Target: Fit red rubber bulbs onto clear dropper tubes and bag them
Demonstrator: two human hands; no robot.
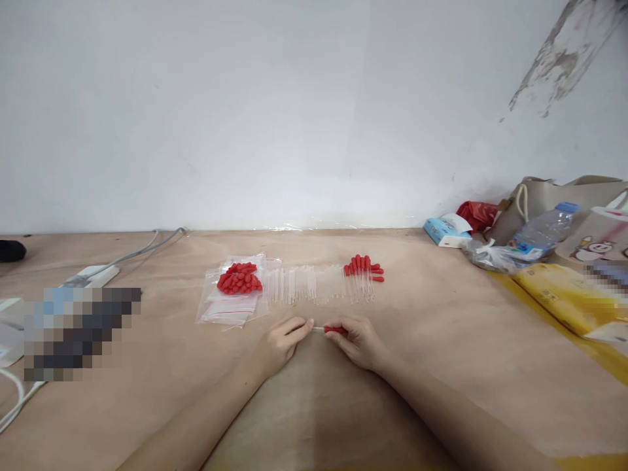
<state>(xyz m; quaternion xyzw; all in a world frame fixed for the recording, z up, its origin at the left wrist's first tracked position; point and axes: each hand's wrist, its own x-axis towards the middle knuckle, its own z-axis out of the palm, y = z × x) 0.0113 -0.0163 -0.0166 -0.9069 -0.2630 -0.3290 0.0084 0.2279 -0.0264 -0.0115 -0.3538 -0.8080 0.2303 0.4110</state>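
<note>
My left hand point(287, 337) pinches a thin clear dropper tube point(318, 328), whose left part is hidden by the fingers. The fingers of my right hand point(357, 340) are closed around a red rubber bulb point(335, 330) at the tube's right end. Beyond my hands lies a row of clear dropper tubes point(304, 282) on the brown table covering. At its right end are several droppers with red bulbs point(362, 263) fitted. To the left, loose red rubber bulbs point(239, 280) are heaped on clear zip bags point(228, 311).
At the right stand a blue tissue pack point(444, 232), a plastic bottle point(544, 232), a beige bag point(510, 212) and a yellow package point(564, 294). On the left are a white power strip point(91, 278) with cables and a blurred dark object point(83, 337). A white wall point(294, 118) rises behind the table.
</note>
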